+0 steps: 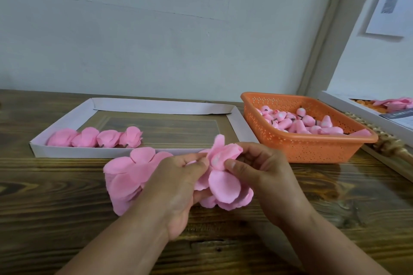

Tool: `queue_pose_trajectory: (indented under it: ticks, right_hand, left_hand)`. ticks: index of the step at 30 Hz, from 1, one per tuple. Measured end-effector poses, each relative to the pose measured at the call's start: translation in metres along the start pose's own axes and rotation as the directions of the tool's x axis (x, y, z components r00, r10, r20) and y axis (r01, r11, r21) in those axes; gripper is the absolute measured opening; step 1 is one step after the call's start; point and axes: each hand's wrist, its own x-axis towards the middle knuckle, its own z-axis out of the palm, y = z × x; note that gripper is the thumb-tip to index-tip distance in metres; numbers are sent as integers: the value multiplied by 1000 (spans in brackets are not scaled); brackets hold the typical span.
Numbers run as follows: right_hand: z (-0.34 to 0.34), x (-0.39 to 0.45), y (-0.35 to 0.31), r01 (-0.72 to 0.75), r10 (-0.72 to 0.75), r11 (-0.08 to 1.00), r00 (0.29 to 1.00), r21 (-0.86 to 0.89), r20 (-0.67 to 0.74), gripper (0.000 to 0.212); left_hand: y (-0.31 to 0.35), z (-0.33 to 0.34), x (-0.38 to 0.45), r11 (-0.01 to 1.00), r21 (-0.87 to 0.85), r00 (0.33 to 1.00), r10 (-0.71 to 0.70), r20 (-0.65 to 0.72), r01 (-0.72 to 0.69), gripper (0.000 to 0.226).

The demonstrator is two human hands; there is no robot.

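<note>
white tray (89,152): a shallow cardboard tray lying flat on the far left part of the wooden table (67,219), its floor see-through.
finished flowers (96,138): four pink blooms in a row against the tray's near left wall, touching one another, with short dark stems showing at their bases.
petal stack (127,176): a pile of loose pink petal sheets on the table just in front of the tray, partly hidden by the left wrist.
left hand (178,185): raised above the table, fingers curled in a narrow grip, pinching the left edge of the pink flower.
pink flower (223,178): held in the air between both hands, in front of the tray's right end; its upper petals are bunched and its lower petals hang open toward the table.
right hand (268,176): thumb pressed on the front of the flower's middle, fingers curled round the bunched top from behind, a tight hold.
orange basket (301,149): a perforated plastic basket just right of the tray, near the right hand.
pink buds (308,123): many small pink buds with dark stubs heaped inside the basket.
white box (348,107): at the far right edge, holding more pink petals.
</note>
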Motion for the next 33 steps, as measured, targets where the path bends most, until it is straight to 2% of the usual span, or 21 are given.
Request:
queue_pose_trajectory:
  ticks: [4,9,13,17,22,24,27,28,31,33]
  right_hand:
    - [-2,-4,-3,49,-41,991,997,-126,67,19]
    - [-9,1,-9,119,-88,960,987,-255,132,25]
    - [-18,7,-21,140,-63,937,969,-321,238,29]
    - [-25,12,-29,117,-18,945,952,-306,307,24]
    - [-23,10,-29,106,-41,965,964,-238,262,18]
    - [-22,10,-28,77,-23,977,965,-200,259,24]
    - [-21,12,-26,18,30,982,967,-187,251,48]
    - [-21,13,-26,7,41,983,965,-183,258,47]
    - [-21,12,-27,12,40,983,961,-183,275,21]
    - [-20,12,-26,25,21,982,971,-186,239,16]
  left_hand:
    - [4,2,-1,1000,-4,998,4,-58,-4,23]
    - [7,4,-5,999,5,998,46,-43,-46,44]
    - [8,7,-9,996,27,997,79,22,-79,34]
    - [5,6,-10,996,7,992,87,89,-88,24]
    - [4,3,-8,997,8,991,69,112,-70,21]
    - [3,3,-8,998,14,991,63,121,-65,22]
    - [2,2,-8,997,27,990,69,124,-73,26]
    - [3,2,-9,997,30,990,70,125,-74,27]
    - [5,2,-11,997,29,989,65,133,-69,24]
    - [7,2,-13,997,28,989,62,137,-67,23]
